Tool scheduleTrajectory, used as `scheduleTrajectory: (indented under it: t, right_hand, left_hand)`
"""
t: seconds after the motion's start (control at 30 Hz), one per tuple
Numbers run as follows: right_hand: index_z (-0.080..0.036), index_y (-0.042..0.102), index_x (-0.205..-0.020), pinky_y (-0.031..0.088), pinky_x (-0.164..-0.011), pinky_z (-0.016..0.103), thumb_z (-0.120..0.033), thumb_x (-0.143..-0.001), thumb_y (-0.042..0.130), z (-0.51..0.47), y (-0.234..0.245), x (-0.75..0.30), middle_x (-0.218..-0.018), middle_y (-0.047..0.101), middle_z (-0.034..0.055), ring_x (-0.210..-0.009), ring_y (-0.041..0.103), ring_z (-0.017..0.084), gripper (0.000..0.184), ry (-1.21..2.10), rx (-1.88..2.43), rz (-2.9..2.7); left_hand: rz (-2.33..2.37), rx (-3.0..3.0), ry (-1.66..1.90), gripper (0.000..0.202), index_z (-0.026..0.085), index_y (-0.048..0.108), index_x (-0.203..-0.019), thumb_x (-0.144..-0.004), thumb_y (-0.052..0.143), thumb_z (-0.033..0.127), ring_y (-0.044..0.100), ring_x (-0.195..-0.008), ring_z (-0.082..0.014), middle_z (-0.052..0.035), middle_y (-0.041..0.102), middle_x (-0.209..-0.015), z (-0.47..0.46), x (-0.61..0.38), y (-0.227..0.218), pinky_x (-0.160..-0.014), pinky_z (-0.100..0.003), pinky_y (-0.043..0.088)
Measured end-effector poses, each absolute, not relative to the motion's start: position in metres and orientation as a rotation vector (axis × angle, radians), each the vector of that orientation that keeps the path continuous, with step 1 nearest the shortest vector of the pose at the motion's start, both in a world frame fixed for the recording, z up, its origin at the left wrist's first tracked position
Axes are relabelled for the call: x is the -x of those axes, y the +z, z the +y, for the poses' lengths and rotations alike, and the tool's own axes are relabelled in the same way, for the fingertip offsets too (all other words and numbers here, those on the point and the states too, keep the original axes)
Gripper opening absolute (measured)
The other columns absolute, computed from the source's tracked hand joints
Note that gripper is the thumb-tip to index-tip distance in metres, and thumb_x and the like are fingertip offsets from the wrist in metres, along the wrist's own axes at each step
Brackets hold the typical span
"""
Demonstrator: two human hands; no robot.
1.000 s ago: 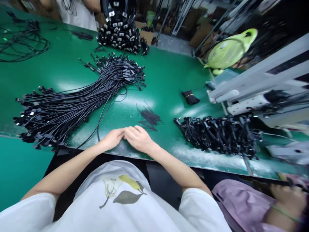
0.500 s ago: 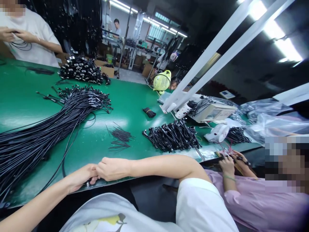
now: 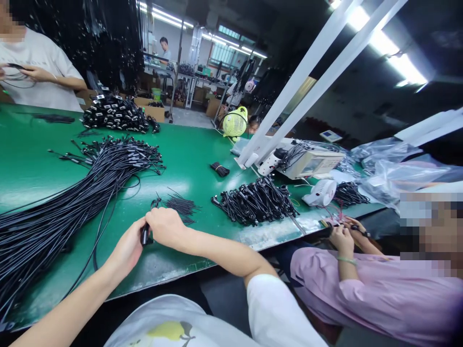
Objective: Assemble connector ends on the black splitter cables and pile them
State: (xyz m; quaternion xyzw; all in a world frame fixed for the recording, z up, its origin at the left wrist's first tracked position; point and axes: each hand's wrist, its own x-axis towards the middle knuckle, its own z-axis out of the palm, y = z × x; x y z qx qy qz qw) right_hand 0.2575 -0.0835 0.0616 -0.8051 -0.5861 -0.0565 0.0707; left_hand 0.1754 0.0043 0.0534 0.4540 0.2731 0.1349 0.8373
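Long cables [image 3: 96,189] lie unmoved; I've got my left hand [image 3: 128,245] grasping a small black bundle [image 3: 145,235], now farther in from the table edge [image 3: 173,273], my right hand [image 3: 167,226] clenched on it, near thin black strips [image 3: 181,205].

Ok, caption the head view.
Left hand and right hand grip a partly hidden black item at a green table bearing black cables.

head cam | worn on head, wide, looking forward and down | shirt [image 3: 144,315] at bottom edge, nearest | hands [image 3: 167,225] close, left of centre | counter [image 3: 188,149] runs across mid-frame, near edge rising rightward | window [image 3: 219,54] and ceiling lights [image 3: 407,65] far off, up top
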Motion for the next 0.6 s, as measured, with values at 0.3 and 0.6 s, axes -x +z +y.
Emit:
scheduleTrajectory:
  t: [0.3,0.6]
  right_hand:
    - [-0.019,0.062,-0.075,0.039,-0.068,0.020,-0.020,-0.094,0.045,-0.094,0.043,-0.274,-0.074,0.064,-0.0039,-0.075,0.058,0.011,0.025,0.572,1.954,-1.033]
    - [-0.018,0.060,-0.089,0.041,-0.075,0.026,-0.025,-0.096,0.045,-0.104,0.051,-0.253,-0.091,0.066,0.0045,-0.084,0.057,0.017,0.019,0.015,2.150,-1.656]
  left_hand:
    - [0.407,-1.627,0.410,0.028,0.023,0.072,-0.068,-0.076,0.066,0.048,0.053,-0.088,-0.0211,-0.0035,0.059,-0.084,0.022,-0.161,0.052,-0.082,-0.030,0.043]
    - [0.449,-1.415,0.119,0.055,0.019,0.077,-0.088,-0.076,0.056,0.069,0.058,-0.079,-0.0237,-0.0048,0.065,-0.071,0.047,-0.153,0.037,-0.083,-0.036,0.047]
